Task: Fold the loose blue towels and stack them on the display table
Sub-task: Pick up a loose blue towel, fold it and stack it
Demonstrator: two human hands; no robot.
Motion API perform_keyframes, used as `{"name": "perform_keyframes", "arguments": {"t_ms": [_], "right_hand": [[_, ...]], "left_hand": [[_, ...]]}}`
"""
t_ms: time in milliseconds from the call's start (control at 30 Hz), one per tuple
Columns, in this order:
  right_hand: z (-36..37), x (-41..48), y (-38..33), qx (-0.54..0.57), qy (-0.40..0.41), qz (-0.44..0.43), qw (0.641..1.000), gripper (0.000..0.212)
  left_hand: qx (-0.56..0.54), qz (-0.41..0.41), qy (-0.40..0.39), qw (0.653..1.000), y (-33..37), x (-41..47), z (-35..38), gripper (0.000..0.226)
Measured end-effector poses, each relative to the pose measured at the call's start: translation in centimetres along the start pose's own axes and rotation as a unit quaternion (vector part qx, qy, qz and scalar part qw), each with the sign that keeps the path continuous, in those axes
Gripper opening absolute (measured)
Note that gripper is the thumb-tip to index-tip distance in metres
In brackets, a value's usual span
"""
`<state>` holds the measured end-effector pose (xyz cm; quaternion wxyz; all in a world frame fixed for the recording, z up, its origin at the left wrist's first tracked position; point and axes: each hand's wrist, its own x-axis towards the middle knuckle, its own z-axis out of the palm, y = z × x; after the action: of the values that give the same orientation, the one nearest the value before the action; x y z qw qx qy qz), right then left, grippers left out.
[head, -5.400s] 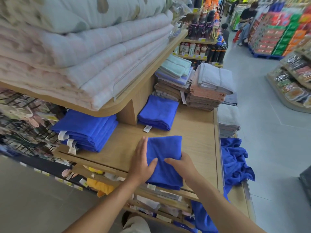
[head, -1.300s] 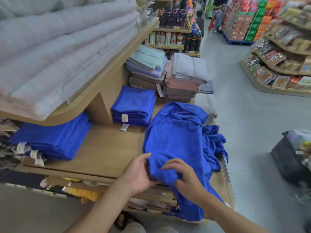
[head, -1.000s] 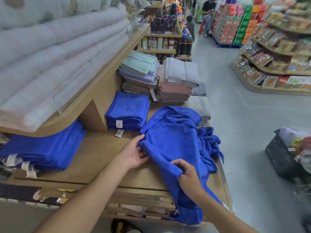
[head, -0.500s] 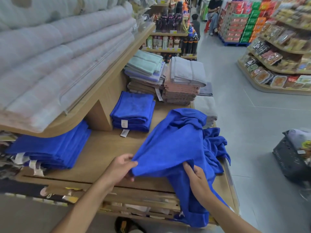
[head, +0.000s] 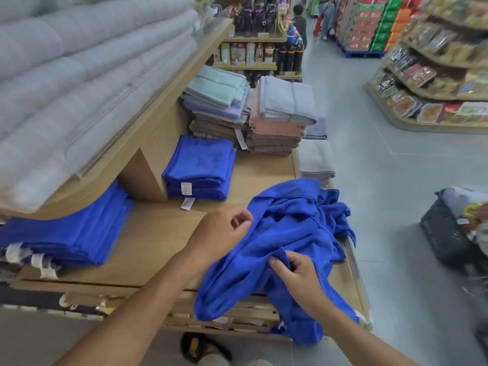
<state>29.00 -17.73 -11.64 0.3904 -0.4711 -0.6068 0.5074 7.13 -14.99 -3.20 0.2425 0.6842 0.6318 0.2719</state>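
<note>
A loose blue towel lies rumpled over the right front of the wooden display table, part of it hanging past the front edge. My left hand pinches its upper left edge with curled fingers. My right hand grips a fold of the same towel near the front. More crumpled blue cloth bunches at the table's right edge. A folded blue stack sits at the back by the shelf post. Another folded blue pile lies at the left under the upper shelf.
Stacks of green, grey, pink and brown towels stand at the table's far end. Thick quilts fill the upper shelf on the left. A dark basket sits on the aisle floor to the right. People stand far down the aisle.
My left hand has moved up and right along the towel's edge, drawing it in from the left. My right hand has bunched a fold nearer the front. The towel is more gathered than before.
</note>
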Motion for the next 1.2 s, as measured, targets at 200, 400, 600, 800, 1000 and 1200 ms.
{"name": "perform_keyframes", "arguments": {"t_ms": [200,400,600,800,1000,1200], "right_hand": [[0.1,0.0,0.2,-0.001,0.009,-0.006,1.0,0.049],[0.4,0.0,0.7,-0.016,0.029,-0.014,0.999,0.046],[0.1,0.0,0.7,-0.005,0.036,-0.008,0.999,0.021],[0.0,-0.5,-0.6,0.016,-0.006,-0.007,1.0,0.027],[-2.9,2.0,-9.6,-0.059,-0.118,-0.093,0.987,0.026],[-6.1,6.1,-17.5,-0.108,0.008,-0.189,0.976,0.013]], "left_hand": [[0.032,0.114,-0.065,0.991,5.4,12.0,6.1,0.017],[0.123,0.061,-0.148,0.979,5.4,17.1,9.4,0.043],[0.059,0.045,-0.073,0.995,5.7,18.2,9.3,0.009],[-0.114,0.053,-0.033,0.991,7.3,16.0,4.9,0.037],[-0.216,0.048,-0.073,0.972,9.0,11.1,-0.7,0.027],[-0.324,0.027,-0.146,0.934,10.0,7.8,-4.0,0.026]]}}
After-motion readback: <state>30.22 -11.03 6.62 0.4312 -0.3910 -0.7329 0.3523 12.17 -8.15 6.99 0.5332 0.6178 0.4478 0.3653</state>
